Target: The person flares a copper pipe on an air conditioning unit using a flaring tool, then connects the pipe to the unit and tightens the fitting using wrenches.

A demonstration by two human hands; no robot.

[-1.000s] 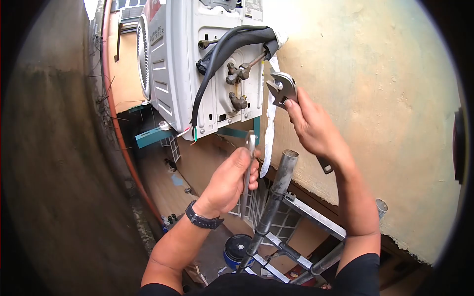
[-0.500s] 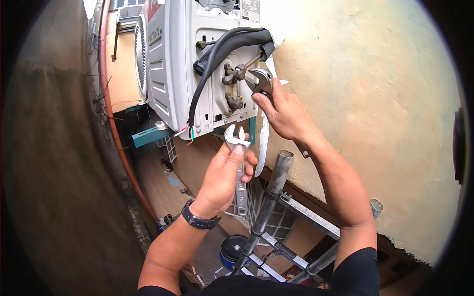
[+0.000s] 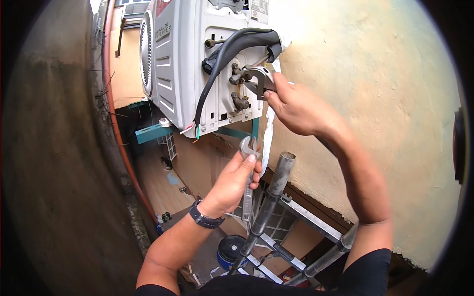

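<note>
My right hand (image 3: 301,106) is closed around an adjustable wrench (image 3: 261,81), whose jaws are at the upper brass valve (image 3: 239,75) on the side of a white air conditioner outdoor unit (image 3: 180,74). Whether the jaws touch the nut there, I cannot tell. Lower down, my left hand (image 3: 234,180) grips a second, silver adjustable wrench (image 3: 248,195) upright, its jaws pointing up and clear of the unit. A lower valve (image 3: 240,101) sits beneath the upper one. Black insulated tubing (image 3: 247,44) and a black cable (image 3: 201,101) with bare coloured wire ends hang across the panel.
A metal scaffold pole (image 3: 280,177) rises in front of me, with scaffold rungs (image 3: 284,251) below. Teal brackets (image 3: 153,133) carry the unit. A rough plastered wall (image 3: 370,98) stands to the right. A blue and black bucket (image 3: 231,249) is far below.
My right hand has turned, bringing its wrench's jaws onto or close to the upper valve. My left hand with its wrench has dropped slightly. The view has shifted a little.
</note>
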